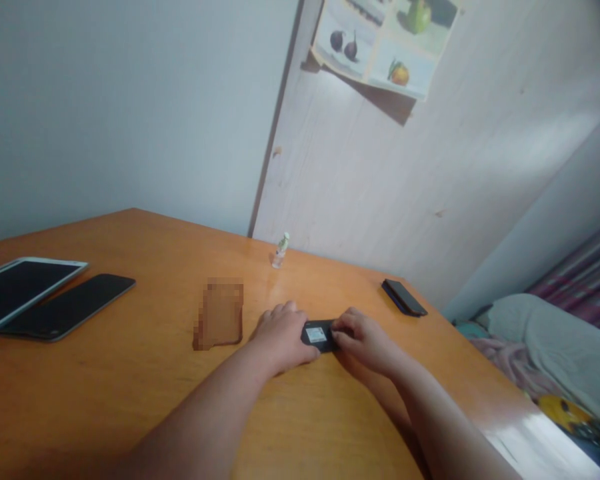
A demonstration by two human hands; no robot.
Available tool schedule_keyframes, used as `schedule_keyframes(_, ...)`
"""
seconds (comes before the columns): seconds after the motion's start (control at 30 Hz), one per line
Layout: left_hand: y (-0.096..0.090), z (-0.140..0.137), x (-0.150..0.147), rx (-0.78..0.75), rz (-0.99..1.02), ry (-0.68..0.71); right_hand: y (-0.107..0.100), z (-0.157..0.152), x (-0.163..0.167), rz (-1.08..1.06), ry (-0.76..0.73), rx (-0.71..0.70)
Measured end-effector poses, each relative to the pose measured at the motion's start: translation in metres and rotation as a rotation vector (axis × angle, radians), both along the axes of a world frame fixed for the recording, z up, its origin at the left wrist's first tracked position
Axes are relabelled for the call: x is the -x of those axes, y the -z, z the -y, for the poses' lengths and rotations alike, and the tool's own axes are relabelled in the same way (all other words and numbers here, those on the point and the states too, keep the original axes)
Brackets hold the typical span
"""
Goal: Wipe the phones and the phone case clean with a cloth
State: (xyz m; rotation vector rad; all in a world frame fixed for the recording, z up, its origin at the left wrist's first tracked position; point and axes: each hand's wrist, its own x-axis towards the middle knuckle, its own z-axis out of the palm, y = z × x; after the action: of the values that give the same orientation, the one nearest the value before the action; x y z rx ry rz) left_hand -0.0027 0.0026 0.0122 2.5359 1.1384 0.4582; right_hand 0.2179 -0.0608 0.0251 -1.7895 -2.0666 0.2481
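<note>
A black phone (322,347) with a white printed label on its upper face lies flat on the wooden table, between my two hands. My left hand (283,337) grips its left end, thumb along the near edge and fingers over the far side. At the right end, my right hand (360,337) has its fingers closed in a pinch on the edge or corner. The phone's ends are covered by my hands, and exactly what the right fingertips hold is hidden.
Left of my hands lies a brown pixel-blurred flat object (223,317). Further left are a white-framed tablet (27,287) and a dark flat slab (80,307). A small clear bottle (279,253) stands near the wall. A dark phone or wallet (404,298) rests near the right edge.
</note>
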Motion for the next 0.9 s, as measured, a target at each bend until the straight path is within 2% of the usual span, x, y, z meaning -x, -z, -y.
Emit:
schedule_keyframes(0.1, 0.000, 0.000, 0.000, -0.007, 0.004, 0.005, -0.002, 0.002, -0.006, -0.015, -0.022, 0.060)
schedule_keyframes(0.3, -0.001, 0.000, 0.000, -0.010, 0.004, 0.007, 0.004, -0.010, -0.012, 0.016, 0.164, -0.022)
schedule_keyframes(0.47, 0.000, 0.000, 0.000, -0.012, 0.006, -0.003, 0.000, -0.004, -0.006, -0.072, -0.039, 0.050)
schedule_keyframes(0.53, 0.001, -0.001, -0.001, -0.017, 0.014, 0.001, 0.000, -0.004, -0.010, -0.093, -0.023, 0.064)
schedule_keyframes(0.67, 0.001, -0.002, -0.001, -0.024, 0.023, 0.019, 0.006, -0.012, -0.010, -0.064, 0.080, -0.020)
schedule_keyframes(0.73, 0.001, -0.002, 0.000, -0.029, 0.023, 0.024, 0.007, -0.014, -0.004, -0.070, 0.038, -0.035)
schedule_keyframes(0.83, 0.002, -0.003, 0.000, -0.033, 0.024, 0.024, 0.005, -0.011, -0.002, -0.113, -0.080, 0.024)
schedule_keyframes(0.9, 0.003, -0.003, 0.000, -0.035, 0.026, 0.023, 0.005, -0.010, -0.007, -0.133, -0.081, 0.050)
